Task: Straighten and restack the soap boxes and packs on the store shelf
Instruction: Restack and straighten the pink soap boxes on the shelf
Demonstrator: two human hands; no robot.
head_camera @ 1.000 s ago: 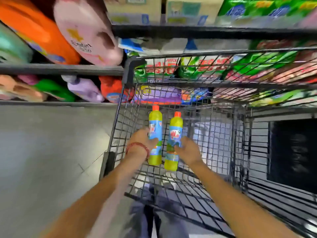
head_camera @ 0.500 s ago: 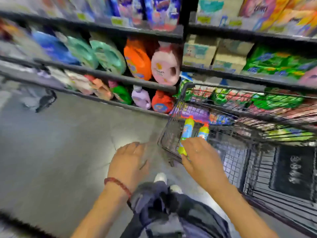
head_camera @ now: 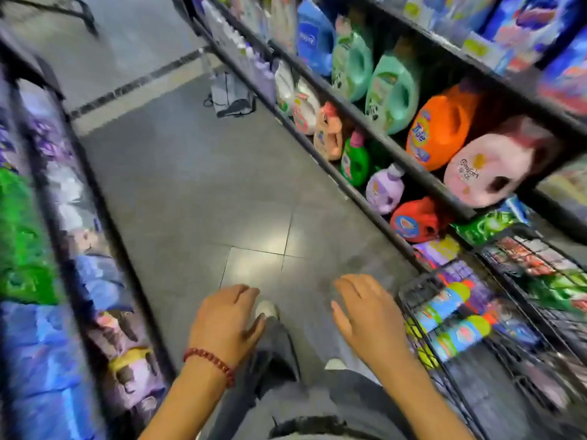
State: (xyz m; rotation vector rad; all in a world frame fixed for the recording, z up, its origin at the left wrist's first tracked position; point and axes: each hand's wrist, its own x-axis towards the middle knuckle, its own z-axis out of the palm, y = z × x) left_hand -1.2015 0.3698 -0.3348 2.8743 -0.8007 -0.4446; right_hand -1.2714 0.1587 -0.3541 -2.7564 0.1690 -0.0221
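Grey floor tiles (head_camera: 190,192) lie beneath the left hand (head_camera: 227,319) and right hand (head_camera: 368,315), both empty with fingers loosely spread, seemingly freed to reach the soap packs (head_camera: 489,222) stacked low in the right shelving (head_camera: 381,141), just behind the near wire cart (head_camera: 416,285).

A red beaded bracelet (head_camera: 209,365) rings the wrist of the left hand (head_camera: 225,322); grey trousers (head_camera: 286,404) and white shoes (head_camera: 266,309) at six o'clock.
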